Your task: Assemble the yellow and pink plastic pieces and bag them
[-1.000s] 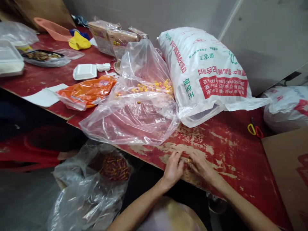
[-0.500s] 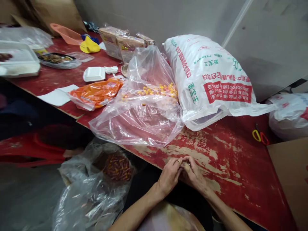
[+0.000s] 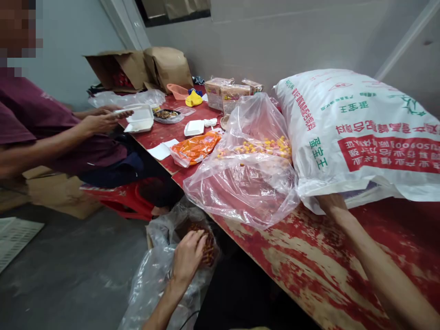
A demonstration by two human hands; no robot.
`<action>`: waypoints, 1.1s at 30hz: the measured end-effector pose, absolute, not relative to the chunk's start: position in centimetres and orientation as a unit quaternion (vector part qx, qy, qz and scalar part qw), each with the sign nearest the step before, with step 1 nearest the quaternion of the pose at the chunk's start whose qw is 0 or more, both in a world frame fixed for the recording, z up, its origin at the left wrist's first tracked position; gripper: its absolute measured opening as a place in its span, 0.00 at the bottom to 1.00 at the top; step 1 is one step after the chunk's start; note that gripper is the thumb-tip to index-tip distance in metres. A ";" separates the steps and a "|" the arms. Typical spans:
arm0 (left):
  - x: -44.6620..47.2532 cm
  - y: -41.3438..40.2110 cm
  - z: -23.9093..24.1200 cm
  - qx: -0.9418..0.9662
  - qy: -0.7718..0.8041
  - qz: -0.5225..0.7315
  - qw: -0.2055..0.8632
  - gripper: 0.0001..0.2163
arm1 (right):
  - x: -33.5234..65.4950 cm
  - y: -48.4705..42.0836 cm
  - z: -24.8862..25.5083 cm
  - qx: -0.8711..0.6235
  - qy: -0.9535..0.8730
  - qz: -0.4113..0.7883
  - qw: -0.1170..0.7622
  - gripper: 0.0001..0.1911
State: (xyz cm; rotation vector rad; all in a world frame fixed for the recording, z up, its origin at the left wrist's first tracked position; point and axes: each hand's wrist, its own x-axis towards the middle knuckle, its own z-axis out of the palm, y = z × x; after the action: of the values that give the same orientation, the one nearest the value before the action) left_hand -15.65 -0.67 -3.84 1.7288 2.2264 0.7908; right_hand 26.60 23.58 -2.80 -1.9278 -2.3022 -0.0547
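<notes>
My left hand is low beside the table, over the mouth of a clear plastic bag. Its fingers are loosely bent and somewhat apart, and no held object shows. Small brown-and-yellow pieces lie in the bag just under the fingers. On the other side, my right hand reaches into the opening of a big white woven sack with red and green print; its fingers are hidden there. Between the hands, a large clear bag on the table holds small yellow and pink pieces.
The worn red table runs diagonally. Along it are an orange bag, foam boxes, a food tray and wrapped packs. At left, a person in a maroon shirt sits on a red stool. Cartons stand behind.
My hands, together at the table edge before, have parted. The left moved down to the bag with brown pieces, and the right went into the white sack. The view has swung left.
</notes>
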 end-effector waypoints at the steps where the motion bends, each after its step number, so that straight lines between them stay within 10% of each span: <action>1: -15.0 1.2 -3.1 0.597 0.741 0.290 0.101 0.15 | 26.5 24.1 -3.0 -0.624 -0.779 -0.032 0.055 0.21; 11: -9.2 27.2 -1.6 0.542 0.791 0.269 0.088 0.13 | 27.8 24.5 -4.8 -0.560 -0.812 -0.162 -0.025 0.19; 19: -9.3 32.1 -2.4 0.520 0.792 0.310 0.080 0.13 | 28.1 24.4 -3.6 -0.582 -0.803 -0.127 -0.007 0.14; 27: -8.5 22.1 -2.2 0.595 0.716 0.333 0.149 0.09 | 26.3 15.8 -3.1 -0.680 -0.542 0.179 0.460 0.16; 33: -2.8 11.0 -2.0 0.656 0.500 0.441 0.353 0.14 | 20.9 9.0 -2.7 -0.543 -0.483 0.443 0.525 0.15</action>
State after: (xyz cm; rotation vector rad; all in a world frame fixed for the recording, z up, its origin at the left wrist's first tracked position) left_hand -2.82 11.00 -1.96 1.6965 1.2934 1.1418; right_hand 20.90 9.02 -2.73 -1.2986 -1.1560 1.0603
